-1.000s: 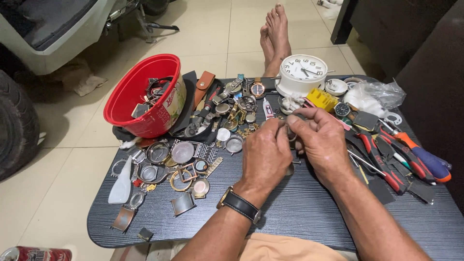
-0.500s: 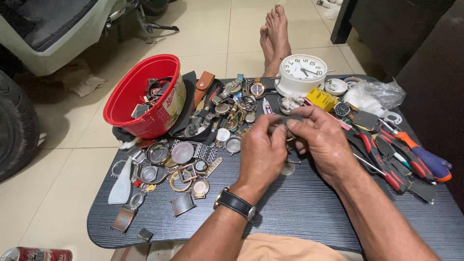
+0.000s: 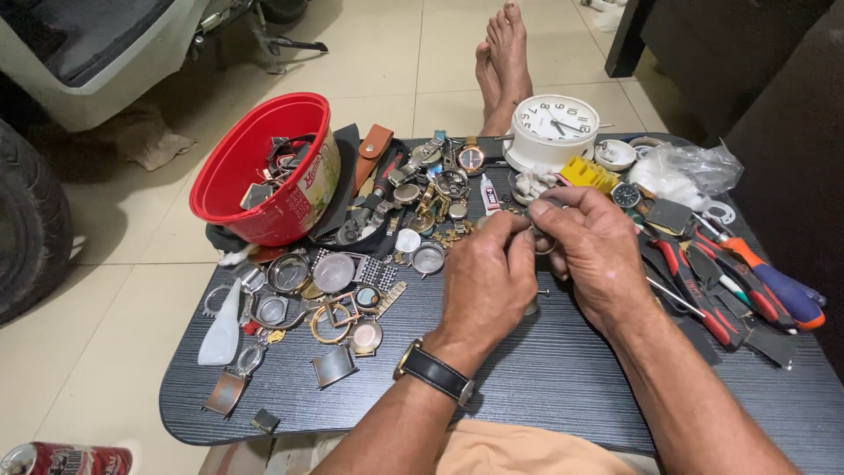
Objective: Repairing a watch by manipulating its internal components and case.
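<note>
Over the middle of the dark table (image 3: 563, 387), my left hand (image 3: 486, 280) and my right hand (image 3: 596, 249) meet fingertip to fingertip. Both pinch a small metal watch part (image 3: 538, 239) between them; most of it is hidden by the fingers. A black-strapped wristwatch (image 3: 435, 373) sits on my left wrist. Just left of my hands lie several watch cases and rings (image 3: 330, 295), and beyond them a heap of watches and straps (image 3: 422, 185).
A red tub (image 3: 255, 167) of watch parts stands at the table's back left. A white alarm clock (image 3: 552, 130) stands at the back. Pliers and screwdrivers (image 3: 738, 281) lie at the right. A small white bottle (image 3: 221, 325) rests at the left edge. Bare feet (image 3: 503, 62) show beyond the table.
Both hands have risen slightly and drawn closer together around the small part. Everything on the table has stayed in place.
</note>
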